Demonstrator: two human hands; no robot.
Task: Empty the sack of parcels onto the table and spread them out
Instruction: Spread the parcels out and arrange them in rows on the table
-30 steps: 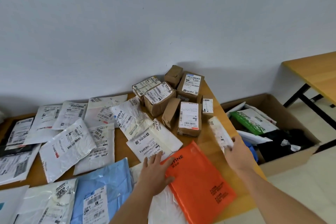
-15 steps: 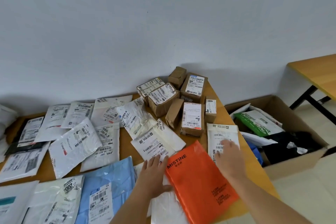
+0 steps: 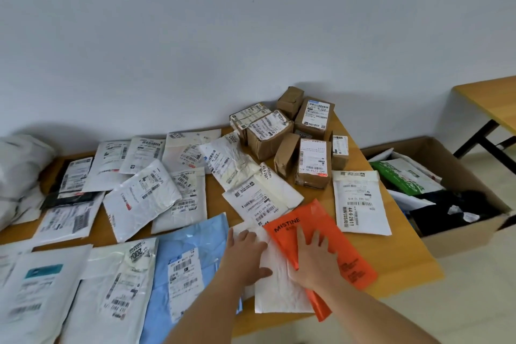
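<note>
Flat mailers (image 3: 145, 198) lie spread over the left and middle of the table (image 3: 413, 260), many overlapping. Cardboard boxes (image 3: 296, 139) cluster at the far right corner. One mailer (image 3: 360, 201) lies alone by the right edge, just in front of them. Off that right edge, an open carton (image 3: 460, 234) sits on the floor.

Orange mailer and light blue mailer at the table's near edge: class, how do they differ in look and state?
The orange mailer shows printed lettering; the light blue mailer carries a white barcode label. The right hand presses on the orange mailer; neither hand rests on the blue one. The orange mailer overlaps a white parcel. Both are flat soft bags.
</note>
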